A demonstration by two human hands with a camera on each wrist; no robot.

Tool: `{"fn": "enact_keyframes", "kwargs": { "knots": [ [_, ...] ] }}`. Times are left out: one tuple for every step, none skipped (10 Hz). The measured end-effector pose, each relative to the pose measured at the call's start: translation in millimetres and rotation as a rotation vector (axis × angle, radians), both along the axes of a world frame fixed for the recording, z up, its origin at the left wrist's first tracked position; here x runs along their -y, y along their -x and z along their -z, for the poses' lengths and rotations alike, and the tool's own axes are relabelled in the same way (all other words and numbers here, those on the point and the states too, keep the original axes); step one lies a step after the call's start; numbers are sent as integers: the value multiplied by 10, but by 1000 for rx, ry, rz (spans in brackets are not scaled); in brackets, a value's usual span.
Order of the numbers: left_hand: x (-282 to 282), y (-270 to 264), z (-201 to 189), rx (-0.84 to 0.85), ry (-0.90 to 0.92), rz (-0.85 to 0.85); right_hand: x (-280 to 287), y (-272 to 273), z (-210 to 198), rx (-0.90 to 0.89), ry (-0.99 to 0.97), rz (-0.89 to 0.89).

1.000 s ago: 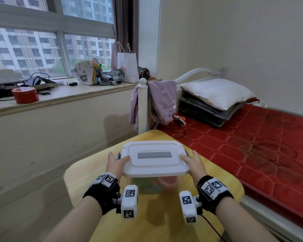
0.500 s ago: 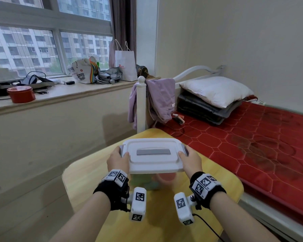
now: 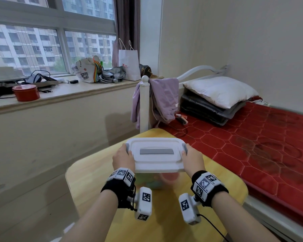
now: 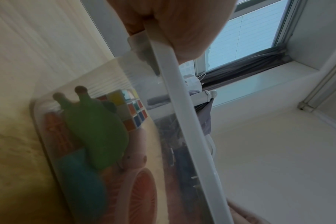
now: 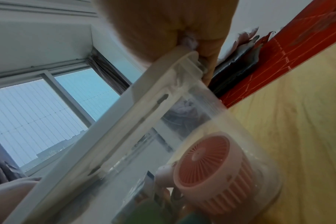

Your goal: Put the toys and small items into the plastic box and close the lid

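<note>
The plastic box stands on the yellow wooden table, toward its far edge, with the white lid sitting on top of it. Both forearms reach forward from the near edge of the table, roughly parallel, each wearing a black wrist band with marker cubes.

The left hand sits at the left short end of the lid, back of the hand up, knuckles bent, with the fingers curled down over the grey latch at that end. In the left wrist view the thumb lies pressed against the lid's rim from the outside, so the hand clamps the lid end between thumb and fingers.

The right hand mirrors it at the right short end, fingers folded over the grey latch there; the right wrist view shows its fingers wrapped round the corner of the lid and the latch.

Through the clear wall the contents show: a green snail-shaped toy, a colour cube, an orange item, a teal piece, and a pink handheld fan lying at the box's right end. A grey strip runs along the middle of the lid top.

Beyond the table's far corner stands a white bedpost draped with purple clothing.
</note>
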State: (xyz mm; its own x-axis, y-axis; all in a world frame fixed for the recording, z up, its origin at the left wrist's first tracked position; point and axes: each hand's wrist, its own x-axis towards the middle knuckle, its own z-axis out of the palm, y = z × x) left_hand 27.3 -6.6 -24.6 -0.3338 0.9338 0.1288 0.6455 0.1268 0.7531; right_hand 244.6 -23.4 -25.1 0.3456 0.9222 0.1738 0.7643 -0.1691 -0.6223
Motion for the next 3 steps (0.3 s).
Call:
{"fn": "enact_keyframes", "kwargs": {
  "knots": [
    [14,-11,-22,-2,38,18,34,27,-34,-22,36,-1],
    [-28,22,-47,-21,74,89,58,29,-92,-80,27,-54],
    [39,249,-192,103,21,127,275,-127,-231,-378,-27,-93]
  ]
}}
